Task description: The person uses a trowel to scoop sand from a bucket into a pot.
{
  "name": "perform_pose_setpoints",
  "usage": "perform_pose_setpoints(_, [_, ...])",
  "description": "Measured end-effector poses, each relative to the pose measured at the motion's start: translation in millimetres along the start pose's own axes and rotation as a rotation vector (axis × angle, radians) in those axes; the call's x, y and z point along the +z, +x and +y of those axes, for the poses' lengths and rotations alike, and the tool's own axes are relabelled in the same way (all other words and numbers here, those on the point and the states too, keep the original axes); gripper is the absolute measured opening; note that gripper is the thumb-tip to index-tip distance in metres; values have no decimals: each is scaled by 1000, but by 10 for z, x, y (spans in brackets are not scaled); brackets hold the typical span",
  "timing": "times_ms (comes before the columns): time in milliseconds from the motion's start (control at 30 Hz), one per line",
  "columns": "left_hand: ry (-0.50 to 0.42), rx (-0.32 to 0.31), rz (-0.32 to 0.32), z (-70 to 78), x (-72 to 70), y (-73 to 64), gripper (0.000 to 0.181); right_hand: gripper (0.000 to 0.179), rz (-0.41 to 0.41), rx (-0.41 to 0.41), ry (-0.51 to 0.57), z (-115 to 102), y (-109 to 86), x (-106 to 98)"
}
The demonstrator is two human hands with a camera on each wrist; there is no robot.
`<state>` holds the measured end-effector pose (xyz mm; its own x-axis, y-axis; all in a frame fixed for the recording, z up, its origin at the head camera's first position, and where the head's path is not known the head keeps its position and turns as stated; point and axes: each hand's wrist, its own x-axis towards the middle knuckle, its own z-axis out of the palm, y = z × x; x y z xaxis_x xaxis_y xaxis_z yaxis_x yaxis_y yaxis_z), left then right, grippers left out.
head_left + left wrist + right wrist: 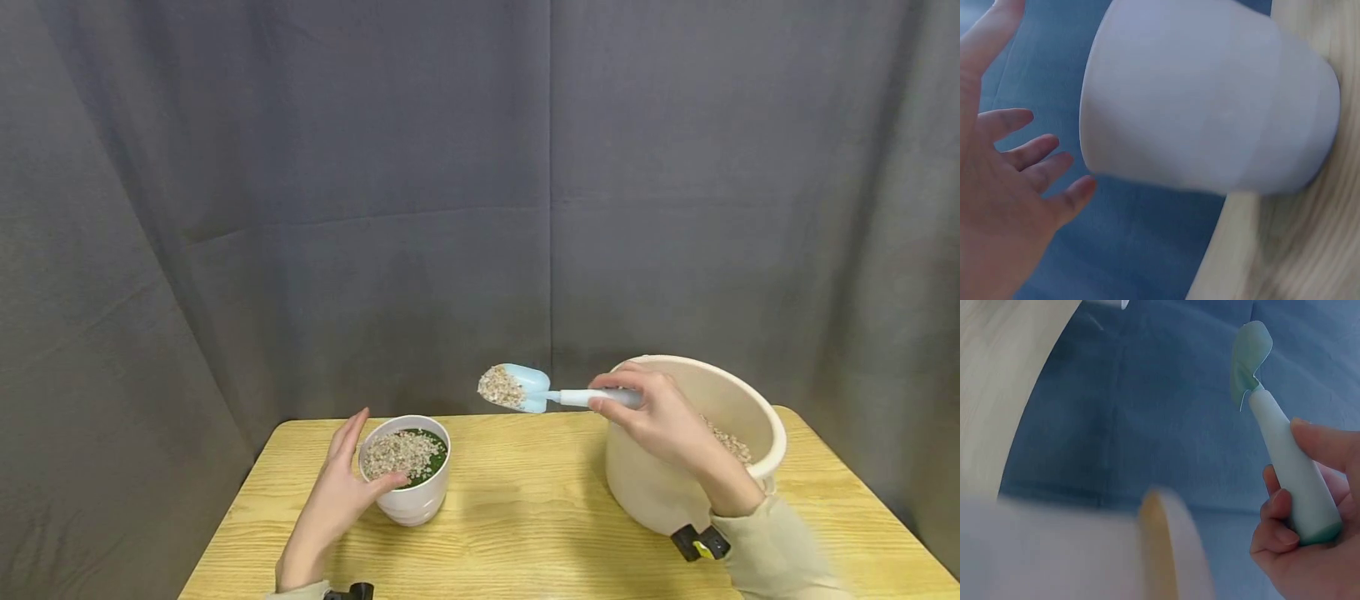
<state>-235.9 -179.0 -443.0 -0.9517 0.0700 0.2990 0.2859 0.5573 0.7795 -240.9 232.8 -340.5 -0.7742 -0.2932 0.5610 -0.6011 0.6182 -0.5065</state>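
My right hand [660, 417] grips the white handle of a small light-blue scoop [534, 385], raised above the table between pot and bucket. Pale, coarse granules [500, 387] fill the front of its blade. In the right wrist view the fingers and thumb wrap the handle [1294, 465], and the blade shows from behind. At the left stands a white flowerpot [414, 505], with granules [397, 454] spread over part of a dark green surface inside. My left hand [337, 492] is beside that pot, fingers extended and thumb by its rim; the left wrist view shows the fingers spread near the rim.
A large cream bucket [645, 487] stands at the right of the wooden table [525, 533], with more granules [727, 442] inside. My right forearm passes over its near rim. A grey curtain [420, 208] hangs behind the table's far edge.
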Motion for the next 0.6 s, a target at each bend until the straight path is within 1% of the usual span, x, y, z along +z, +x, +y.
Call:
perform_pose_setpoints(100, [-6,-3,-13,-58,-16,-38,108,11,-18,11,29,-74,52,177])
perform_pose_setpoints(200, [-39,3,-22,-117,-13,-67,109,13,-38,12,55,-141,89,354])
perform_pose_setpoints(333, [-94,0,-41,-168,-1,-92,111,13,-49,-14,85,-198,123,588])
perform_pose_setpoints(467, [-158,-41,-72,-197,21,-97,112,13,-55,-35,108,-213,129,801])
perform_pose_setpoints(600, [-213,-106,-89,-229,39,-99,112,13,-79,-34,124,-206,124,1017])
